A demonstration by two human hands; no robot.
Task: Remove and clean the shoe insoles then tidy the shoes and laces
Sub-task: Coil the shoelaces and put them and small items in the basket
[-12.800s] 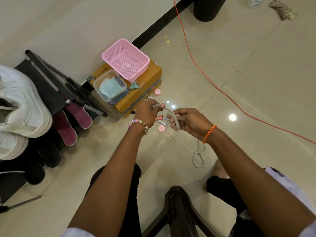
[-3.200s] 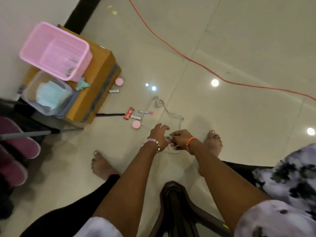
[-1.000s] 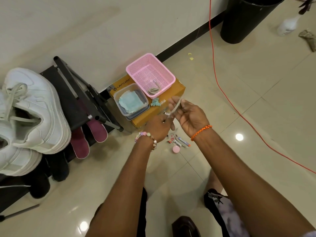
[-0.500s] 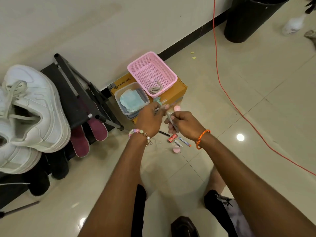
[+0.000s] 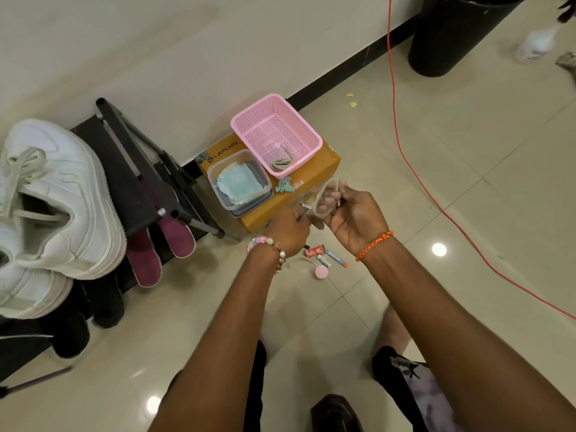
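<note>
Head view: beige flat shoelace point(image 5: 324, 194) looped around the fingers point(image 5: 335, 194) of the right hand point(image 5: 352, 219), held above the front edge of the yellow cardboard box point(image 5: 265, 213). Left hand point(image 5: 290, 226) pinches the lace's tipped end just beside the right palm; fingers curled tight on it. Right hand's fingers bent, lace wrapped over them.

Second beige lace point(image 5: 282, 163), coiled, lies in the near corner of the pink perforated plastic basket point(image 5: 308, 132) on the box. Beside the basket on the box: clear plastic tub point(image 5: 224, 169) with a folded light-blue cloth point(image 5: 238, 183) inside; small crumpled teal scrap point(image 5: 284, 186) next to it.

White chunky sneakers point(image 5: 56, 194) sit on top of the black folding shoe rack point(image 5: 134, 163), far left. Two maroon insoles point(image 5: 162, 244) lean under the rack on the tiled floor point(image 5: 467, 182).

Small wrappers and a round pink lid point(image 5: 321, 272) on the floor below the hands. Orange cable point(image 5: 402, 151) runs across the tiles, right. Black bin point(image 5: 452, 35) by the wall.
</note>
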